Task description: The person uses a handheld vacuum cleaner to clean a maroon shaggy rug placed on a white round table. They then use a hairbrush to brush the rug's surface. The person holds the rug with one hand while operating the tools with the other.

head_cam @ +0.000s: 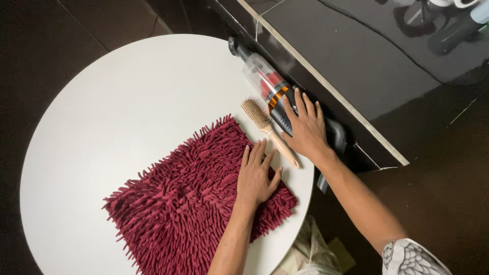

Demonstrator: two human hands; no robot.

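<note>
Maroon chenille mat point(196, 198) lies flat on the round white desk point(102, 127), left hand point(257, 175) pressing it, fingers spread. Beside the mat's far corner, past the wooden hairbrush point(265, 127), the right hand point(305, 130) rests open-fingered on the handheld vacuum point(272, 89), not yet gripped or lifted.

Round white table point(102, 127) bears shaggy maroon mat point(188, 198), hairbrush point(265, 127), handheld vacuum point(270, 86).

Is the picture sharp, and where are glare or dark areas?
Head view: the round white table is evenly bright and sharp; the glossy black counter shows reflections; the surrounding floor is very dark; the left hand on the shaggy maroon mat and the right hand on the handheld vacuum are unblurred.
</note>
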